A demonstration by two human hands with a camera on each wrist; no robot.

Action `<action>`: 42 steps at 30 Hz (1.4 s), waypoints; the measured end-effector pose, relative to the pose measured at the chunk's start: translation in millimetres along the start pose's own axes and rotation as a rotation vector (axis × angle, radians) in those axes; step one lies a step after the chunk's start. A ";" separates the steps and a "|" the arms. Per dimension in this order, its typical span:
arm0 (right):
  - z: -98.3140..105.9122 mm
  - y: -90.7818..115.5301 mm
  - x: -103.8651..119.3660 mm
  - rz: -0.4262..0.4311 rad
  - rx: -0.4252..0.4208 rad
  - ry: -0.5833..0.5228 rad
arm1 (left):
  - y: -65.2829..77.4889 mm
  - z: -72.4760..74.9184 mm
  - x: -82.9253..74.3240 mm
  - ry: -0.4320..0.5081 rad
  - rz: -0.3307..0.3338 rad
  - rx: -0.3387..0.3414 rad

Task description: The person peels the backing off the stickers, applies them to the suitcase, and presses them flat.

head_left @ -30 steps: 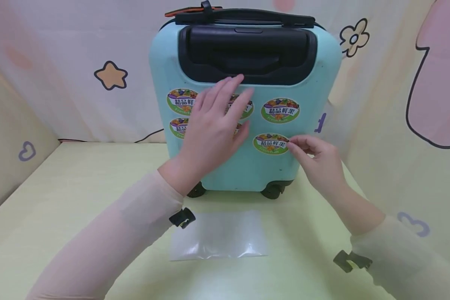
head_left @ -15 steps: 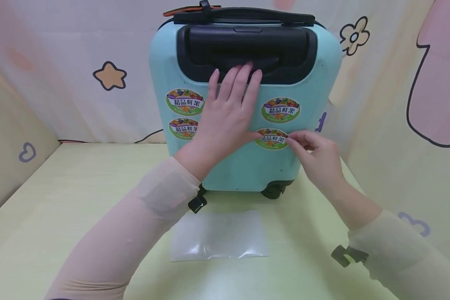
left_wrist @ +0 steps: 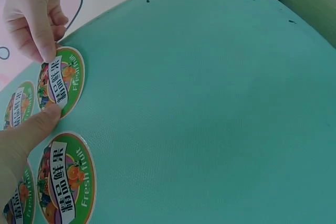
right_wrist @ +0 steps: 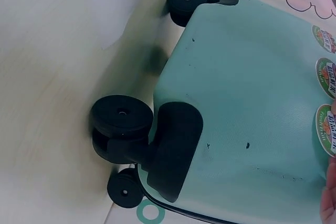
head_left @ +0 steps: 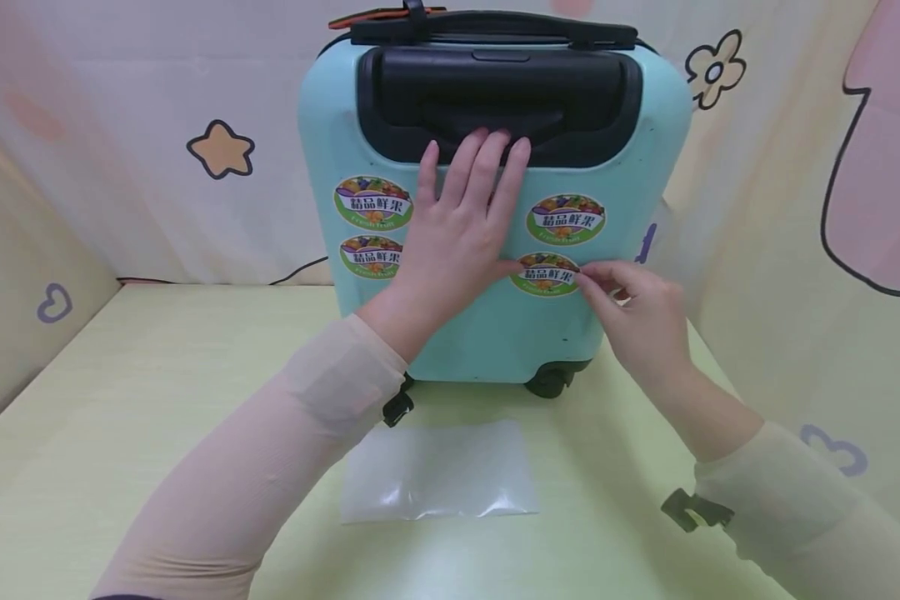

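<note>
A light-blue suitcase (head_left: 495, 350) stands upright with oval fruit-picture stickers on its front. My right hand (head_left: 645, 321) pinches the right edge of the lower right sticker (head_left: 546, 275) between thumb and index finger. My left hand (head_left: 457, 233) lies spread over the middle of the case, its fingertips on the black handle recess (head_left: 495, 92) and its thumb at that sticker's left edge. The left wrist view shows the same sticker (left_wrist: 73, 80) between the left thumb and the right fingers. Stickers (head_left: 373, 202) in the left column show partly beside the left hand; the middle ones are hidden behind it.
A clear, shiny plastic sheet or bag (head_left: 438, 471) lies on the pale table (head_left: 195, 358) in front of the case. Black wheels (right_wrist: 123, 121) support the case. A patterned cloth backdrop (head_left: 135, 150) stands close behind and at both sides.
My left hand has moved up and right, fingertips reaching the handle recess and thumb reaching the sticker. My right hand has shifted the lower right sticker slightly up, closer to the one above.
</note>
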State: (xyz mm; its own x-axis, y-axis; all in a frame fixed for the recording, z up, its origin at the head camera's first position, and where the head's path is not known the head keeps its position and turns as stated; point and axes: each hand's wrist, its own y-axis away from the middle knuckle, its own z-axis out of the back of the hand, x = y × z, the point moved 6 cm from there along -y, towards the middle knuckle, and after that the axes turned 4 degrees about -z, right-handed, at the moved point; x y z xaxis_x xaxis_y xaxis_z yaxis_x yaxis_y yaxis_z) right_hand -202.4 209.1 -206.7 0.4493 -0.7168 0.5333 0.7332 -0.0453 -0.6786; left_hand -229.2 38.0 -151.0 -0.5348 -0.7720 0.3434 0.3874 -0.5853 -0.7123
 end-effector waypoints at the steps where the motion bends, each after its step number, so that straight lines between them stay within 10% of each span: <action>1: 0.2 0.5 1.3 0.022 -0.013 0.013 | 0.2 0.3 0.2 0.005 -0.003 -0.001; 11: 2.5 4.1 9.3 0.200 -0.123 0.211 | 0.7 4.4 1.2 0.001 -0.023 0.011; 19: 0.6 17.3 25.2 0.557 -0.293 0.368 | -0.3 4.3 -0.3 -0.004 -0.016 0.010; 25: -37.2 42.4 30.7 0.872 -0.149 0.433 | 0.2 6.0 0.1 0.021 -0.021 0.011; 32: -69.5 43.6 6.6 0.789 0.000 0.656 | 1.2 7.2 1.4 0.051 -0.021 -0.005; 42: -71.9 40.8 -5.5 0.748 0.012 0.659 | 0.3 8.2 4.5 0.045 -0.030 0.011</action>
State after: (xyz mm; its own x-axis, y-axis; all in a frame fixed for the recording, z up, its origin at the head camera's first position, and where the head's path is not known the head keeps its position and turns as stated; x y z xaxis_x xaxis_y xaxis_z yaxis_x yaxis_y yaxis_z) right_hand -211.7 161.2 -273.7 0.4274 -0.8010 -0.4191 0.3837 0.5805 -0.7182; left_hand -225.3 32.3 -144.6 -0.5794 -0.7425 0.3361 0.3794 -0.6107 -0.6951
